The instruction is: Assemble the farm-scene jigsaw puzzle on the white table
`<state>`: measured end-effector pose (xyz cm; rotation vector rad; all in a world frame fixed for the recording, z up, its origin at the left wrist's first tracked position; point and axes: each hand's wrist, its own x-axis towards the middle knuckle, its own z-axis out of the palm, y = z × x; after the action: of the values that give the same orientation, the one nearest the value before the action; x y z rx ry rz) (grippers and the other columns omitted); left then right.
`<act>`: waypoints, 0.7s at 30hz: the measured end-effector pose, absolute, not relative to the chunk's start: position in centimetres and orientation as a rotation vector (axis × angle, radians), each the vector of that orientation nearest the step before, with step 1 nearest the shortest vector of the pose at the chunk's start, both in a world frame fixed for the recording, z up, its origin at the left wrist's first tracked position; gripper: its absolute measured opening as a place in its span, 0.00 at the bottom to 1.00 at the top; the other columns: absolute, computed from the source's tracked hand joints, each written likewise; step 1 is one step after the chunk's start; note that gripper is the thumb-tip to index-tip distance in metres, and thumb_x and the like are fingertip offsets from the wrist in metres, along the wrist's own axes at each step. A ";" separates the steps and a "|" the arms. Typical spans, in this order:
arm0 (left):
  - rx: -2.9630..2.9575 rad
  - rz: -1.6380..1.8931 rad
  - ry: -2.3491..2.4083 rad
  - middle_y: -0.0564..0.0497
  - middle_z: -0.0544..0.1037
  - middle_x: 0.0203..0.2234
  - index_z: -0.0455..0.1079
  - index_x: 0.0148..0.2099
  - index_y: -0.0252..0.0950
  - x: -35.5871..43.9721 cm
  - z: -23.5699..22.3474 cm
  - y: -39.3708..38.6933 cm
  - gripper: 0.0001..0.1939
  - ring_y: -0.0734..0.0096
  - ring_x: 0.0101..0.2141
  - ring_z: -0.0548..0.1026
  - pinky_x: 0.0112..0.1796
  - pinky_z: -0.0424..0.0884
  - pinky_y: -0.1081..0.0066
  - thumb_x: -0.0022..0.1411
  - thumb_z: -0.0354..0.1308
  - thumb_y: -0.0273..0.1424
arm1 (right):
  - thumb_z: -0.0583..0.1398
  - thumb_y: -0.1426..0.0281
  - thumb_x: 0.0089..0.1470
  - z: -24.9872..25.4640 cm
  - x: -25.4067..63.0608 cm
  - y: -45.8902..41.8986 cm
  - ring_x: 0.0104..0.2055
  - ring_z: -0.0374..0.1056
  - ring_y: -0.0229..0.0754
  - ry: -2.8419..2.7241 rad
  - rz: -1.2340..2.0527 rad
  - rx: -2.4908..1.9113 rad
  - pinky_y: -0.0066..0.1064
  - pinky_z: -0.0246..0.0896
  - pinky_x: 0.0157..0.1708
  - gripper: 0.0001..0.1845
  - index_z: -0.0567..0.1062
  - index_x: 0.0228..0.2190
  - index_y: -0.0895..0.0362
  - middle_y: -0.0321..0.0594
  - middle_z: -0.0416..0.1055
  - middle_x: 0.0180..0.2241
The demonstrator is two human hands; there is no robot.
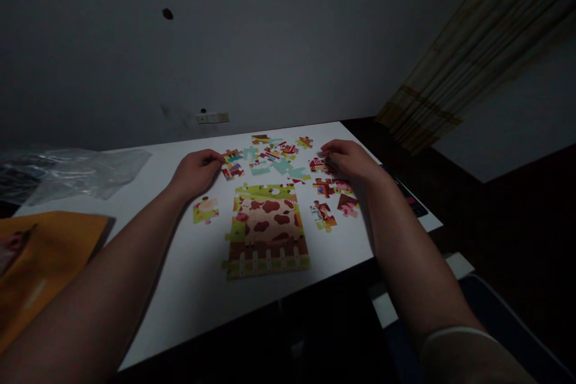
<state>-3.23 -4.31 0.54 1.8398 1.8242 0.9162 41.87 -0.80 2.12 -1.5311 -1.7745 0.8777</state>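
A partly joined jigsaw puzzle (pixel 270 231) lies on the white table (pixel 193 276), showing a brown-spotted cow behind a white fence. My left hand (pixel 197 174) is at the left of the loose pieces, its thumb and index finger closed at the edge of a colourful puzzle piece (pixel 233 170). Across from it, my right hand (pixel 348 159) rests with fingers slightly apart beside a red barn piece (pixel 317 165). Between the hands are several loose pieces, among them a pale teal piece (pixel 282 166). A yellow-green piece (pixel 206 210) sits alone near my left wrist.
Crumpled clear plastic (pixel 90 174) and an orange packet (pixel 49 252) occupy the table's left side. More loose pieces, one with a figure (pixel 322 215), lie by my right forearm. A dark flat object (pixel 409 198) is at the right edge. Behind stands a wall with sockets (pixel 213 117).
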 end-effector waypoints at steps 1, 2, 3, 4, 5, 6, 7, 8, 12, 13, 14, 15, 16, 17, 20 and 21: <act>1.834 0.914 1.828 0.45 0.88 0.39 0.85 0.43 0.41 -3.2 0.5 -4.3 0.18 0.51 0.40 0.81 0.46 0.76 0.57 0.58 0.61 0.44 | 0.68 0.70 0.59 2.1 41.8 -0.9 0.41 0.80 0.50 -1.778 0.925 -1.533 0.43 0.78 0.42 0.12 0.84 0.45 0.51 0.48 0.85 0.47; 1.828 0.913 1.831 0.45 0.88 0.39 0.85 0.43 0.41 -3.2 0.5 -4.3 0.18 0.51 0.40 0.81 0.46 0.75 0.57 0.57 0.61 0.44 | 0.68 0.71 0.58 2.2 41.6 -1.1 0.40 0.80 0.49 -1.794 0.970 -1.525 0.42 0.78 0.40 0.14 0.84 0.46 0.50 0.48 0.85 0.47; 1.824 0.913 1.832 0.45 0.88 0.39 0.85 0.43 0.41 -3.2 0.5 -4.3 0.18 0.51 0.40 0.81 0.46 0.75 0.57 0.57 0.61 0.44 | 0.69 0.71 0.56 2.2 41.4 -1.3 0.40 0.80 0.50 -1.827 0.994 -1.509 0.42 0.79 0.39 0.16 0.84 0.47 0.50 0.48 0.86 0.48; 1.821 0.916 1.831 0.45 0.88 0.39 0.85 0.43 0.40 -3.2 0.5 -4.3 0.18 0.51 0.39 0.81 0.46 0.75 0.57 0.58 0.61 0.44 | 0.69 0.72 0.55 2.3 41.1 -1.5 0.42 0.81 0.51 -1.877 0.993 -1.485 0.43 0.79 0.40 0.18 0.84 0.48 0.50 0.48 0.86 0.49; 1.819 0.921 1.827 0.45 0.88 0.38 0.85 0.43 0.40 -3.2 0.5 -4.3 0.18 0.51 0.39 0.81 0.46 0.75 0.57 0.58 0.61 0.44 | 0.70 0.73 0.54 2.5 40.8 -1.7 0.44 0.81 0.52 -1.936 0.973 -1.459 0.44 0.80 0.42 0.19 0.85 0.48 0.50 0.48 0.85 0.50; 1.817 0.926 1.822 0.45 0.88 0.38 0.85 0.43 0.40 -3.2 0.5 -4.3 0.18 0.51 0.39 0.81 0.46 0.75 0.57 0.58 0.61 0.43 | 0.70 0.73 0.53 2.6 40.6 -1.8 0.47 0.82 0.54 -1.992 0.941 -1.436 0.45 0.80 0.45 0.20 0.85 0.49 0.50 0.49 0.85 0.51; 1.815 0.932 1.816 0.45 0.88 0.38 0.85 0.43 0.40 -3.1 0.6 -4.3 0.18 0.51 0.39 0.82 0.46 0.75 0.57 0.58 0.61 0.43 | 0.70 0.73 0.53 2.8 40.3 -2.0 0.49 0.81 0.54 -2.037 0.908 -1.418 0.46 0.80 0.48 0.21 0.85 0.49 0.50 0.49 0.85 0.52; 1.811 0.936 1.810 0.45 0.88 0.39 0.85 0.42 0.40 -3.1 0.6 -4.3 0.17 0.51 0.40 0.82 0.46 0.76 0.58 0.58 0.61 0.43 | 0.70 0.73 0.54 2.9 40.0 -2.1 0.50 0.81 0.55 -2.072 0.880 -1.406 0.47 0.79 0.50 0.21 0.86 0.50 0.50 0.49 0.85 0.53; 1.802 0.947 1.816 0.46 0.89 0.39 0.85 0.42 0.41 -3.0 0.7 -4.5 0.16 0.52 0.41 0.82 0.46 0.76 0.60 0.59 0.61 0.43 | 0.71 0.70 0.57 2.9 39.6 -1.9 0.51 0.81 0.53 -2.132 0.761 -1.386 0.47 0.77 0.55 0.18 0.86 0.50 0.50 0.46 0.86 0.52; 1.803 0.950 1.819 0.47 0.89 0.39 0.85 0.42 0.41 -3.0 0.7 -4.5 0.16 0.53 0.41 0.82 0.46 0.76 0.60 0.59 0.61 0.43 | 0.71 0.69 0.58 2.7 39.7 -1.8 0.50 0.81 0.53 -2.144 0.731 -1.385 0.47 0.76 0.55 0.17 0.86 0.49 0.50 0.46 0.86 0.51; 1.804 0.950 1.819 0.47 0.89 0.39 0.85 0.42 0.41 -3.0 0.6 -4.5 0.16 0.53 0.41 0.82 0.46 0.76 0.60 0.59 0.61 0.43 | 0.70 0.68 0.59 2.5 39.8 -1.6 0.49 0.81 0.53 -2.157 0.707 -1.388 0.47 0.76 0.54 0.15 0.86 0.48 0.50 0.46 0.86 0.50; 1.809 0.948 1.816 0.47 0.89 0.39 0.85 0.42 0.41 -3.1 0.6 -4.4 0.17 0.53 0.40 0.82 0.46 0.76 0.60 0.59 0.61 0.43 | 0.70 0.67 0.60 2.4 40.0 -1.5 0.47 0.81 0.53 -2.164 0.698 -1.401 0.47 0.77 0.52 0.13 0.86 0.48 0.50 0.47 0.86 0.49; 1.813 0.947 1.810 0.46 0.89 0.39 0.85 0.42 0.41 -3.1 0.5 -4.4 0.17 0.53 0.40 0.82 0.46 0.76 0.59 0.59 0.61 0.43 | 0.68 0.66 0.62 2.3 40.2 -1.3 0.44 0.81 0.53 -2.156 0.708 -1.430 0.47 0.77 0.49 0.12 0.86 0.47 0.50 0.47 0.86 0.47; 1.817 0.949 1.803 0.46 0.89 0.39 0.85 0.42 0.41 -3.2 0.4 -4.3 0.17 0.53 0.40 0.83 0.47 0.75 0.59 0.58 0.61 0.44 | 0.67 0.66 0.63 2.2 40.5 -1.3 0.41 0.81 0.52 -2.133 0.734 -1.472 0.46 0.77 0.46 0.12 0.86 0.47 0.50 0.47 0.86 0.45; 1.822 0.960 1.779 0.46 0.89 0.40 0.84 0.42 0.41 -3.4 0.1 -4.2 0.17 0.52 0.41 0.83 0.48 0.75 0.58 0.58 0.61 0.43 | 0.66 0.70 0.59 2.3 41.3 -1.4 0.38 0.80 0.51 -2.084 0.758 -1.573 0.45 0.77 0.41 0.18 0.85 0.50 0.51 0.47 0.86 0.43; 1.823 0.965 1.773 0.45 0.89 0.40 0.84 0.41 0.41 -3.4 0.1 -4.2 0.16 0.52 0.42 0.83 0.48 0.75 0.58 0.58 0.61 0.43 | 0.67 0.72 0.56 2.4 41.6 -1.5 0.39 0.80 0.52 -2.105 0.729 -1.578 0.45 0.77 0.43 0.20 0.85 0.51 0.51 0.47 0.85 0.43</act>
<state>-3.43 -4.17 0.11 1.8228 1.7732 0.9650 41.57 -1.55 2.41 -1.5783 -2.1047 0.7287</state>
